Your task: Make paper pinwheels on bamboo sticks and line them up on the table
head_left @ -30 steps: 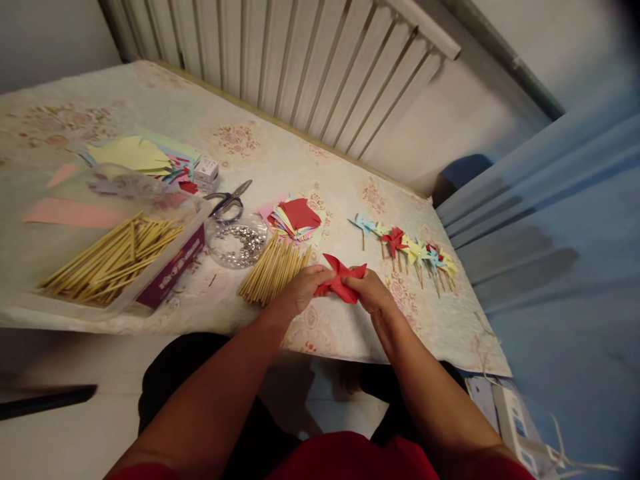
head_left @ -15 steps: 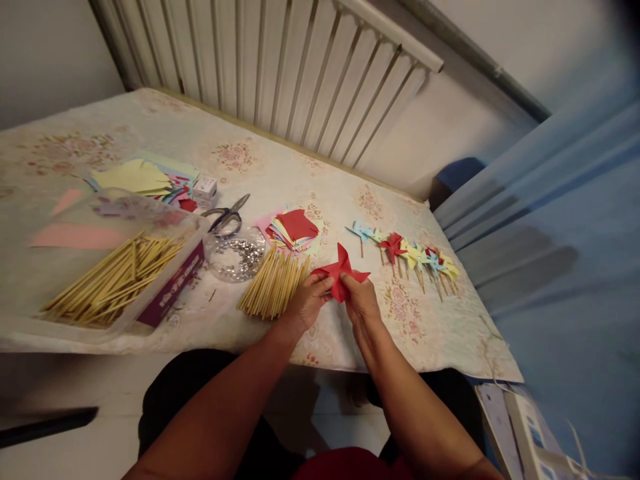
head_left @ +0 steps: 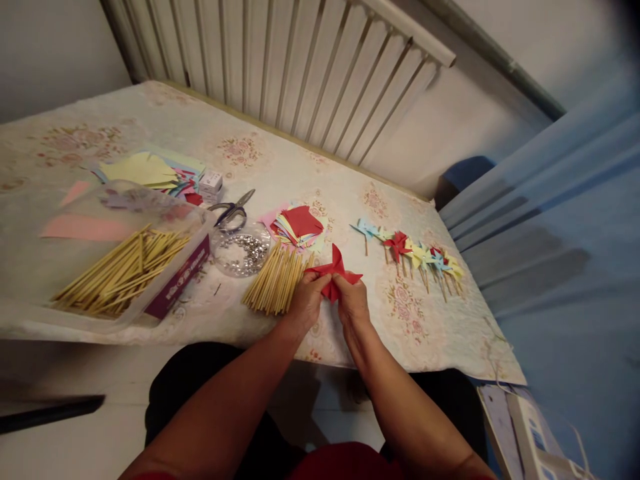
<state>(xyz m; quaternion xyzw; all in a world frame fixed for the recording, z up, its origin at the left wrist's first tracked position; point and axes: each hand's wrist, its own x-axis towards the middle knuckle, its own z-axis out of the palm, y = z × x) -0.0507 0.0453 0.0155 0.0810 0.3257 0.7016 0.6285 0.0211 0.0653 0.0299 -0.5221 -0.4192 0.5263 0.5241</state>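
A red paper pinwheel (head_left: pixel 336 264) is held between both my hands above the near part of the table. My left hand (head_left: pixel 309 297) pinches its left side, and my right hand (head_left: pixel 353 297) grips its lower right, the thumbs close together at the middle. Just left of my left hand lies a bundle of thin wooden sticks (head_left: pixel 273 283). Behind it is a stack of cut paper squares (head_left: pixel 299 225), red on top. Beside the sticks sits a clear round dish of shiny metal pins (head_left: pixel 242 253). Whether a pin or stick is in the pinwheel is hidden by my fingers.
A clear plastic box (head_left: pixel 200 250) with many sticks stands at left. Scissors (head_left: pixel 233 212), a small white box (head_left: pixel 211 185) and coloured paper sheets (head_left: pixel 137 170) lie behind it. Several pinwheels on sticks (head_left: pixel 399 247) lie in a row at right. A radiator (head_left: pixel 280 67) borders the table's back.
My view has shifted slightly. Both hands and the red pinwheel have moved a little left, and my thumbs have come closer together at its middle.
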